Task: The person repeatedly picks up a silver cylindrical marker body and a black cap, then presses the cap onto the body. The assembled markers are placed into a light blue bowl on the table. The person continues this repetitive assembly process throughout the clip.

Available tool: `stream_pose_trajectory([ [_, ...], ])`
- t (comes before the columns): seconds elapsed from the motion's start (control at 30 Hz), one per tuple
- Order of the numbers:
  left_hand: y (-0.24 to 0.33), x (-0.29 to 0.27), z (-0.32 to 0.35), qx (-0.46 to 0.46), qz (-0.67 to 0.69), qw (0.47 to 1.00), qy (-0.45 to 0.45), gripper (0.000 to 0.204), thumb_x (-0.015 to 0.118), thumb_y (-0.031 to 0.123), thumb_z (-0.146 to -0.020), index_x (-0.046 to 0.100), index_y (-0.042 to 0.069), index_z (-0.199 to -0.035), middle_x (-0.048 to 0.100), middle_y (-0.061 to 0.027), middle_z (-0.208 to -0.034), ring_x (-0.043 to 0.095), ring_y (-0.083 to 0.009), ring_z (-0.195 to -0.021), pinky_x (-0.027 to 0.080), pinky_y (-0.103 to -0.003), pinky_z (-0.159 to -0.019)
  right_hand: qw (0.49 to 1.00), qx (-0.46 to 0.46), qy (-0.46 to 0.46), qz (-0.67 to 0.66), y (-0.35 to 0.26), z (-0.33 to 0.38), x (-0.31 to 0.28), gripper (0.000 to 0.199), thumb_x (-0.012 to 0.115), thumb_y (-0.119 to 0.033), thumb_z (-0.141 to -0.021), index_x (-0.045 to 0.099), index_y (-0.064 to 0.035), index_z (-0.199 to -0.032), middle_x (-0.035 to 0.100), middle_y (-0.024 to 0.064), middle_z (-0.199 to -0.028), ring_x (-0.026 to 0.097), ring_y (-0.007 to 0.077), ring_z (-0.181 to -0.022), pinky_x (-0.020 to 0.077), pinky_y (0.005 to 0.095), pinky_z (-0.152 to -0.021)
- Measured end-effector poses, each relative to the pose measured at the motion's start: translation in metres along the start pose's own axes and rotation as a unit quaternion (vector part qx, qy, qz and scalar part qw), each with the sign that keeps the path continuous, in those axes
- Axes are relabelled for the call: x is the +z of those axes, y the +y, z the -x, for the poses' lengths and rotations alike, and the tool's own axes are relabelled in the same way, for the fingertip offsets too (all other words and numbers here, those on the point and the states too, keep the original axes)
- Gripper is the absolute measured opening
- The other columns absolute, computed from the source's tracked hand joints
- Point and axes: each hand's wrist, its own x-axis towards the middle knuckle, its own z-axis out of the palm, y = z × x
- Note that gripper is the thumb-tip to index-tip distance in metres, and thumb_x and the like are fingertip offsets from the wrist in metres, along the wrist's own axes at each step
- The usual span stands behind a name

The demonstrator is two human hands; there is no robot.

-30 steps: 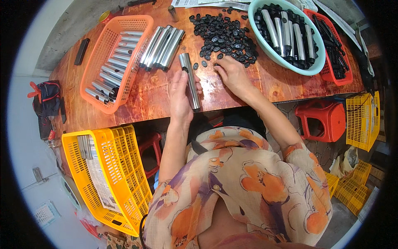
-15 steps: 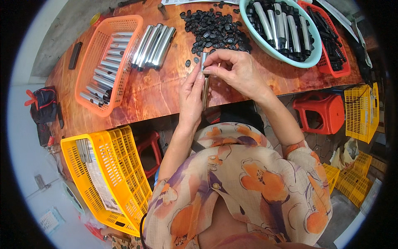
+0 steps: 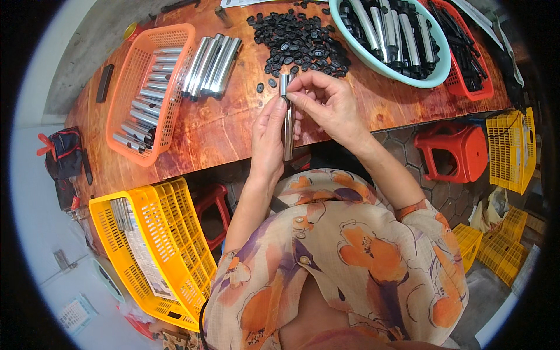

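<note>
Left hand around smooth, shiny metal tube, right hand pinched against it

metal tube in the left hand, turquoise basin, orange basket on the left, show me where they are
Metal tube [image 3: 288, 129], head view: its lower shaft
Turquoise basin [image 3: 417, 81], head view: its near rim
Orange basket [image 3: 171, 111], head view: its right side wall

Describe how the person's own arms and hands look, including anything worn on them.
The left hand and right hand are ungloved, and no watch or bracelet shows at either wrist. The left forearm and right forearm are bare. The left sleeve and right sleeve are short, loose cream fabric printed with orange and purple florals.
</note>
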Motion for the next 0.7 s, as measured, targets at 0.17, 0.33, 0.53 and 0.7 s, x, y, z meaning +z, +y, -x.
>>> stream_pose_trajectory([
  [0.17,-0.001,-0.003,0.0,0.015,0.01,1.0,-0.01,0.035,0.046,0.034,-0.1,0.059,0.003,-0.111,0.059,-0.0017,-0.078,0.053,-0.0085,-0.063,0.044,-0.022,-0.055,0.999,-0.002,-0.005,-0.051,0.009,0.009,0.007,0.009,0.065,-0.003,-0.087,0.064,0.0017,-0.094,0.062,0.0014,-0.077,0.061,0.005,-0.063,0.0485,0.0186,-0.054],
  [0.33,0.006,-0.002,0.002,-0.012,0.079,0.997,-0.023,0.035,0.048,0.034,-0.099,0.057,0.003,-0.114,0.058,-0.0035,-0.079,0.052,-0.0104,-0.063,0.042,-0.022,-0.055,0.989,-0.001,0.012,-0.147,0.006,0.016,0.007,0.013,0.063,-0.004,-0.089,0.059,0.0025,-0.1,0.061,0.0032,-0.083,0.063,0.0067,-0.068,0.0506,0.0184,-0.06],
  [0.53,0.011,0.0,0.004,0.004,0.089,0.995,-0.034,0.029,0.051,0.031,-0.099,0.057,0.005,-0.111,0.059,-0.0026,-0.08,0.051,-0.0085,-0.059,0.044,-0.021,-0.055,0.99,-0.061,0.072,-0.105,0.011,0.01,0.0,0.019,0.063,-0.003,-0.09,0.055,0.0032,-0.106,0.06,0.004,-0.088,0.064,0.0072,-0.076,0.0513,0.0187,-0.064],
  [0.7,0.005,-0.001,0.004,-0.015,0.129,0.99,-0.057,0.032,0.046,0.032,-0.101,0.056,0.005,-0.116,0.058,-0.0025,-0.083,0.051,-0.0094,-0.064,0.044,-0.022,-0.058,0.99,-0.022,0.024,-0.139,0.005,0.017,0.008,0.015,0.064,-0.002,-0.089,0.055,0.0019,-0.1,0.06,0.0036,-0.08,0.063,0.0072,-0.063,0.0499,0.0185,-0.053],
])
